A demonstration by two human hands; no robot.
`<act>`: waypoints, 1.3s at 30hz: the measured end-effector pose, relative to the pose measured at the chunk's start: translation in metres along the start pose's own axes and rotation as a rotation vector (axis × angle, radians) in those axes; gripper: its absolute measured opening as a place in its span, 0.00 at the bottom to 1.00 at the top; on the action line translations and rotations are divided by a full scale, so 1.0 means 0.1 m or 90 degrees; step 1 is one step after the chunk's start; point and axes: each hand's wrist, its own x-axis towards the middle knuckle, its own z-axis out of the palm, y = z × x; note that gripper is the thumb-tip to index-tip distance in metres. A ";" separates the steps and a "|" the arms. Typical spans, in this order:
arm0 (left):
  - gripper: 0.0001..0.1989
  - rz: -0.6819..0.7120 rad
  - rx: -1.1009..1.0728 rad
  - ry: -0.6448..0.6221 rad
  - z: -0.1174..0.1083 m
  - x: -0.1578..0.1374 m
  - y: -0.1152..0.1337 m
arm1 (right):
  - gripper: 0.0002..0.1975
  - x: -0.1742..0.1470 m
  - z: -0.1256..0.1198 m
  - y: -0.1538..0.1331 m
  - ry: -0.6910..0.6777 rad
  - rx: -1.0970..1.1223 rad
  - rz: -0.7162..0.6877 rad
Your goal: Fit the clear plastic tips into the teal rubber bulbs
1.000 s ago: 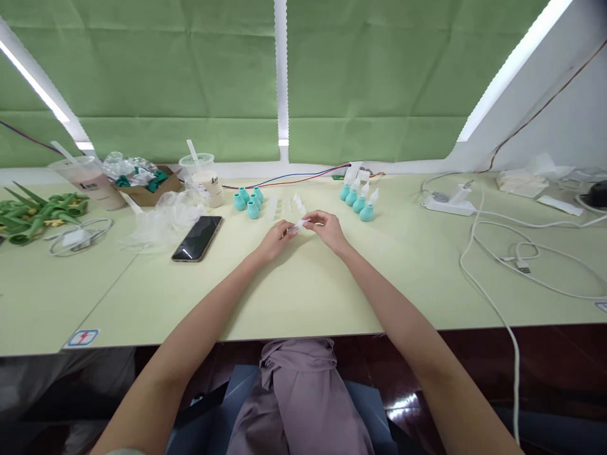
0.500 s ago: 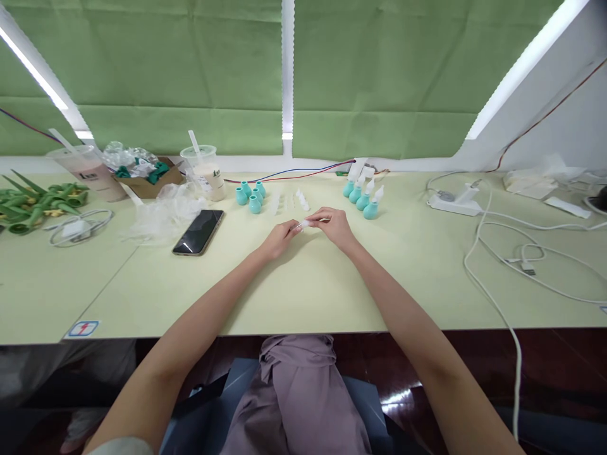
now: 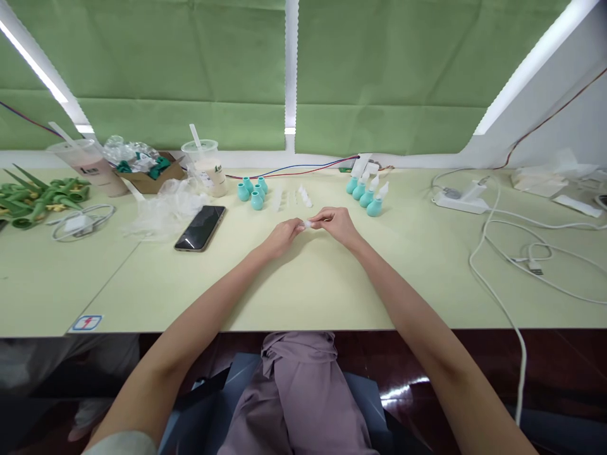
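Note:
My left hand (image 3: 283, 236) and my right hand (image 3: 339, 225) meet above the middle of the table, fingertips pinched. Between them is a small white plastic piece (image 3: 308, 224), gripped from both sides; fingers cover much of it. Just beyond lie white nozzle tips (image 3: 305, 196) and rows of small clear plastic parts (image 3: 277, 200), too small to make out fully. Several teal rubber bulbs (image 3: 257, 201) with open necks stand to their left. To the right stands a group of teal bulbs fitted with white tips (image 3: 374, 206).
A phone (image 3: 200, 228) lies left, beside a crumpled clear plastic bag (image 3: 159, 212). Behind are a cardboard box (image 3: 154, 183) and two drink cups (image 3: 215, 180). Green artificial stems (image 3: 42, 199) lie far left. A power strip (image 3: 459, 202) and white cables (image 3: 484, 246) spread over the right side.
My fingertips have drawn closer together around the small white piece, and a thin clear part seen at my left fingertips is now mostly hidden. The whole view has shifted slightly.

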 end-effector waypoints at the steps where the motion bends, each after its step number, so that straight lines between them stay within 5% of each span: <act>1: 0.20 -0.003 -0.003 0.000 0.01 0.00 0.00 | 0.10 0.00 0.00 0.00 0.001 0.007 0.009; 10: 0.18 -0.005 -0.025 0.018 0.04 -0.02 0.01 | 0.10 0.00 0.00 0.05 -0.038 0.016 0.052; 15: 0.24 -0.032 -0.251 0.024 0.00 0.03 0.02 | 0.16 -0.02 0.08 -0.05 -0.032 0.008 -0.006; 21: 0.27 -0.035 -0.430 -0.032 0.03 0.07 -0.07 | 0.22 0.01 0.11 0.05 -0.105 0.131 0.072; 25: 0.28 -0.043 -0.342 -0.017 0.01 0.10 -0.17 | 0.19 0.02 0.12 0.07 -0.099 0.173 0.124; 31: 0.22 -0.096 0.084 0.431 -0.32 0.08 -0.55 | 0.17 0.02 0.09 0.04 -0.032 0.286 0.182; 39: 0.22 -0.223 0.277 0.311 -0.42 -0.01 -0.85 | 0.14 0.01 0.04 0.07 -0.034 0.316 0.203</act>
